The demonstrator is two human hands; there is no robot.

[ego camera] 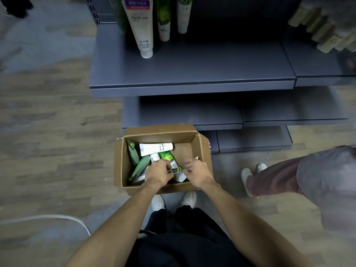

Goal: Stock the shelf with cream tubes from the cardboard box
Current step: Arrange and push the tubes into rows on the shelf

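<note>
On the floor [48, 132] below the shelf [192, 74], an open box [200, 149] sits just ahead of the person's white shoes [174, 202]. Both hands are inside it. The left hand [158, 173] has fingers curled around a green tube [169, 158] with a small tag at its end. The right hand [197, 170] is loosely curled beside that tag, apparently pinching a pale tube [180, 177] beneath it; the contact is partly hidden, so its hold cannot be confirmed. Other tubes lie loose in the box: a white one [156, 148] across the far end and green ones [134, 158] along the left wall. On the shelf's rear left corner, several tubes [143, 29] stand cap down. A second person's legs [269, 178] stand right of the box. A white cable [48, 217] crosses the floor lower left.
</note>
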